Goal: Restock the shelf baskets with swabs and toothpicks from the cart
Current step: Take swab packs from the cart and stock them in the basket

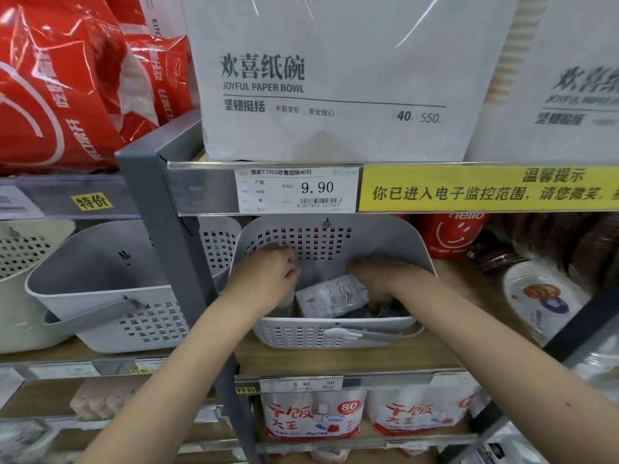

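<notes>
Basket (330, 333): both hands inside.
Left hand (268, 279): curled — hold unclear.
Right hand (375, 283): fingers down beside clear packet (330, 294), grip hidden.
Risk: packet snags, basket slides off shelf.

I see a pale grey basket (335, 333) at centre frame, its walls punched with small dark bunny-shaped holes. Upper left, glossy red bags (57, 92) carry white lettering. Above the basket, a white paper-bowl pack (331, 78) has black print. At right, a yellow strip (485, 189) bears black characters.
</notes>
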### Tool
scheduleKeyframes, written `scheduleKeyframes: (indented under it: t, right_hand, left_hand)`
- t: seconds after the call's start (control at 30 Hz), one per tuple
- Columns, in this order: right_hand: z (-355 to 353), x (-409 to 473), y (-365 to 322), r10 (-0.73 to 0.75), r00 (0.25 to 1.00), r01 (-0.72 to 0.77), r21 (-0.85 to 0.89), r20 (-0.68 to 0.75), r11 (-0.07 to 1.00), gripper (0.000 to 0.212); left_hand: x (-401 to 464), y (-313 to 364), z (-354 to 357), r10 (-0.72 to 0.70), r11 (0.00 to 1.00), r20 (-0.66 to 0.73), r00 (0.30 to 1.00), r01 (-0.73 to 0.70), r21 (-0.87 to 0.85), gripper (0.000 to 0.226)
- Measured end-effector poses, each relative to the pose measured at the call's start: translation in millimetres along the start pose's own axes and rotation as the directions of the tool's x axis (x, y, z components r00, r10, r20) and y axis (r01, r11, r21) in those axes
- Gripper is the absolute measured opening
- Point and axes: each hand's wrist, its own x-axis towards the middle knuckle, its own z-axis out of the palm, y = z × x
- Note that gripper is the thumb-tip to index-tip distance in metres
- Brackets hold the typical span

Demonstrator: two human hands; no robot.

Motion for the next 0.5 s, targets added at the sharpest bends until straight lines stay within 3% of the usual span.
scheduleKeyframes:
  t: [0.13,0.23,0.37,0.5]
  right_hand:
    - [1.7,-1.1,2.1,0.003,1.000,-0.004,0.041,0.020,0.999,0.017]
    - [-2.7,-13.9,4.3,0.039,0.999,-0.039,0.115,-0.005,0.993,0.026]
    - [-7.4,-31.8,12.4,0.104,0.963,-0.097,0.041,-0.248,0.994,0.060]
    - [-13.9,-48.0,16.9,0.129,0.884,-0.153,-0.019,-0.450,0.988,0.075]
  left_hand:
    - [11.7,-3.5,10.7,-0.143,0.986,0.179,0.973,0.125,0.108,0.054]
    - [16.2,0.0,15.0,-0.200,0.979,0.225,0.954,0.183,0.093,0.060]
    - [15.3,-0.6,20.3,-0.219,0.975,0.238,0.946,0.220,0.026,0.051]
    - [17.7,-5.4,25.7,-0.215,0.975,0.322,0.922,0.219,0.025,0.068]
